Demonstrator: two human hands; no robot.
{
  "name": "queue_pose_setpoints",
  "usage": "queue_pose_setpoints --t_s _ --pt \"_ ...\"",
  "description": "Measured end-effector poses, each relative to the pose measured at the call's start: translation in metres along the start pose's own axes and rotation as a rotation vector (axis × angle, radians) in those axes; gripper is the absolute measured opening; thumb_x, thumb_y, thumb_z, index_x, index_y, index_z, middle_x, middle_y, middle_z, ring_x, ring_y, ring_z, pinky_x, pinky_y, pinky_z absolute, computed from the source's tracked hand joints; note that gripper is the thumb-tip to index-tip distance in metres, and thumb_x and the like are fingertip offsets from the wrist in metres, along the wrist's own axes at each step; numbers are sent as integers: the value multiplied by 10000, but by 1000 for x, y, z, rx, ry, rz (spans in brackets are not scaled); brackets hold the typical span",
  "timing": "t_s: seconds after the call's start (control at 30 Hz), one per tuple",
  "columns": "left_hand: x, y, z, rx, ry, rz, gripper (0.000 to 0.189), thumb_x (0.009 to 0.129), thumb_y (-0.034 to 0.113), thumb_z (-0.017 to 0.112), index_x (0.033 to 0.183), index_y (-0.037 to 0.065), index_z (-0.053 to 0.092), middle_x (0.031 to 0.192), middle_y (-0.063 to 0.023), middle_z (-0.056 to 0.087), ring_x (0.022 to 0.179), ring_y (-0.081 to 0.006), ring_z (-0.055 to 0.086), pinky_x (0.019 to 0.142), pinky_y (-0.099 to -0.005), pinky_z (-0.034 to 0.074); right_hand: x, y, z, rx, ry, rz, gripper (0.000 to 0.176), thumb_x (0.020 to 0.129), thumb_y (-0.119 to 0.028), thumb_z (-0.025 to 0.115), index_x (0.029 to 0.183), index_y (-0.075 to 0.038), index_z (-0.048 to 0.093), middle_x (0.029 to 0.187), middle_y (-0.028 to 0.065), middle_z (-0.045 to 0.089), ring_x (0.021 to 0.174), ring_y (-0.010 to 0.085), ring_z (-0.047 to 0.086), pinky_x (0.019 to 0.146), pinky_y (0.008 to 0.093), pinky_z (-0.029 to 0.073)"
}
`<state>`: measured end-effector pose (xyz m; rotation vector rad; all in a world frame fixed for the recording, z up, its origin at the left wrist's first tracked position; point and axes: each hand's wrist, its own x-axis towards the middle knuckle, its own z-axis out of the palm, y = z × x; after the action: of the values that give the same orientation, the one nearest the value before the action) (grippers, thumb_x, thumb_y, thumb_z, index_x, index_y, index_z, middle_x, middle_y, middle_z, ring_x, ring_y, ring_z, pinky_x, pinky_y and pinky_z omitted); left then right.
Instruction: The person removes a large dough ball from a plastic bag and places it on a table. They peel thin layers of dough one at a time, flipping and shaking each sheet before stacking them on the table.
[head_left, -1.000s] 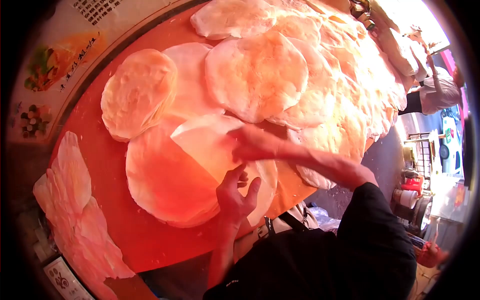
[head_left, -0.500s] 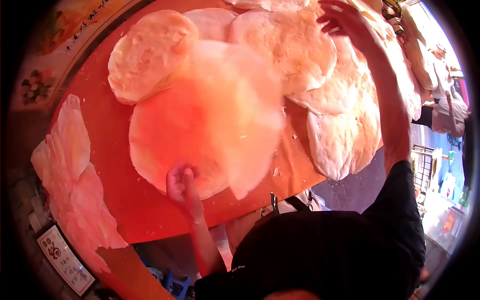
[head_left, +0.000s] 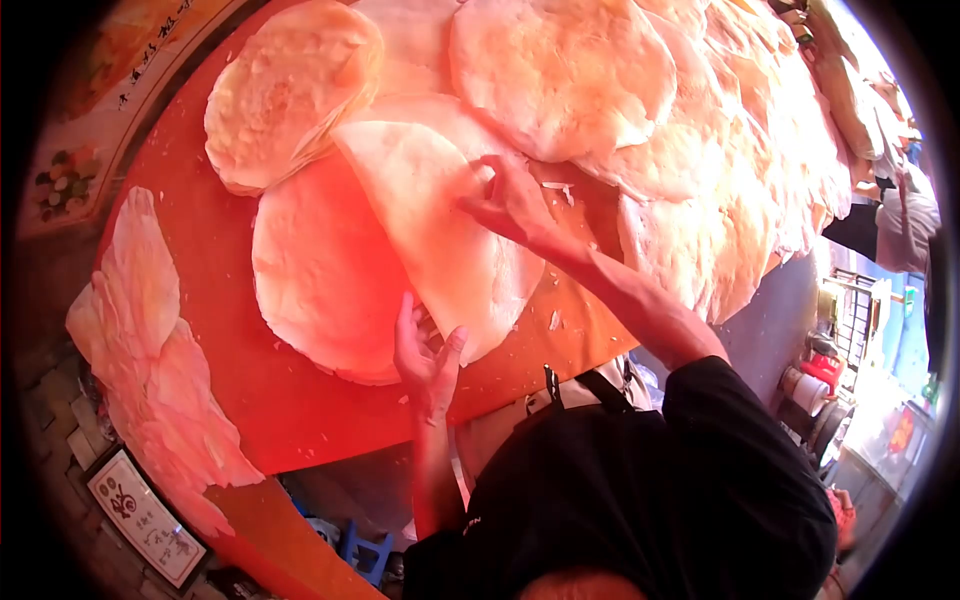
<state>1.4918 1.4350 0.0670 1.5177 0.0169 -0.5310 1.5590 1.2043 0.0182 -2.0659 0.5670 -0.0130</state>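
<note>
A thin, pale round flatbread (head_left: 410, 190) lies half folded across a larger stack of round sheets (head_left: 320, 270) on the orange-red table. My left hand (head_left: 428, 358) is at the stack's front edge, fingers spread and partly behind the folded sheet's lower edge. Over the sheet's right side, my right hand (head_left: 508, 205) has its fingers curled in a pinch at the flatbread's surface. How much of the sheet lies between those fingertips is hard to see.
A thick pile of rounds (head_left: 295, 95) sits at the back left. Overlapping flatbreads (head_left: 565, 75) cover the back and right. Torn sheets (head_left: 160, 350) lie along the left edge. Crumbs dot the table (head_left: 330, 430). A blue stool (head_left: 366, 553) stands below, and a person (head_left: 905, 220) is at the far right.
My right hand has come from the far right pile down to the middle flatbread. My left hand has moved slightly right and its fingers have spread. The blurred sheet now lies half folded.
</note>
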Motion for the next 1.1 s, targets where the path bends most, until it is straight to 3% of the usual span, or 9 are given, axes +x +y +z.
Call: queue_pose_setpoints --t_s 0.23,0.37,0.47,0.53,0.67,0.87,1.0,1.03,1.1 --pt "-15 -18 6 -159 156 197 638 817 -43 613 1383 -105 324 1293 -193 511 1169 -240 522 1004 -350 412 2 -42 -5 257 -228 105 296 715 -236 701 826 27 622 723 164 624 630 245 605 586 392 468" --pt "-23 9 -2 -117 138 341 634 898 262 606 1368 -87 363 1294 -192 513 1161 -257 527 967 -352 438 -10 -118 -40 241 55 -480 171 767 -110 606 699 -4 489 589 32 480 547 107 445 484 310 373" --pt "-25 47 -3 -87 56 403 663 918 368 567 1365 -80 367 1260 -196 531 1095 -274 567 877 -337 481 -5 -157 -117 489 -1 -359 71 747 -66 642 718 -25 592 642 80 616 558 153 588 490 331 459" --pt "-20 55 -8 -101 68 372 611 924 312 584 1356 -69 383 1224 -188 541 1055 -248 581 834 -331 491 -2 -133 -170 763 14 -299 63 778 -64 662 805 -14 635 723 75 655 610 139 617 532 291 497" --pt "-14 7 -88 258 445 158 554 888 201 651 1334 -35 422 1171 -118 548 1068 -208 556 894 -330 462 -7 -46 -255 556 332 -191 78 803 -77 669 826 -32 610 733 57 636 612 144 617 535 278 495" --pt "6 -63 -197 149 845 -136 613 829 224 711 1338 12 442 1282 -115 472 1156 -248 495 968 -430 423 -13 146 -283 543 450 163 198 834 -158 705 934 -1 636 757 80 655 617 167 635 559 287 538" --pt "17 -56 -226 167 733 -265 869 745 330 775 1411 106 264 1284 -133 523 1149 -293 530 931 -448 450 -44 203 -246 58 807 -101 483 728 -293 826 1074 -46 598 818 94 632 617 173 598 604 311 519" --pt "22 -63 -239 175 752 -292 813 737 323 787 1368 85 332 1227 -134 555 1077 -272 562 912 -425 464 -56 193 -231 -6 883 -40 472 788 -236 784 1159 -23 586 993 105 603 763 159 601 635 293 519" --pt "36 -72 -265 319 554 -181 599 799 179 735 1265 -45 434 1011 -162 633 844 -222 598 661 -343 476 -100 127 -211 5 787 76 484 777 -242 789 1150 -10 587 844 108 633 745 164 606 655 319 519"
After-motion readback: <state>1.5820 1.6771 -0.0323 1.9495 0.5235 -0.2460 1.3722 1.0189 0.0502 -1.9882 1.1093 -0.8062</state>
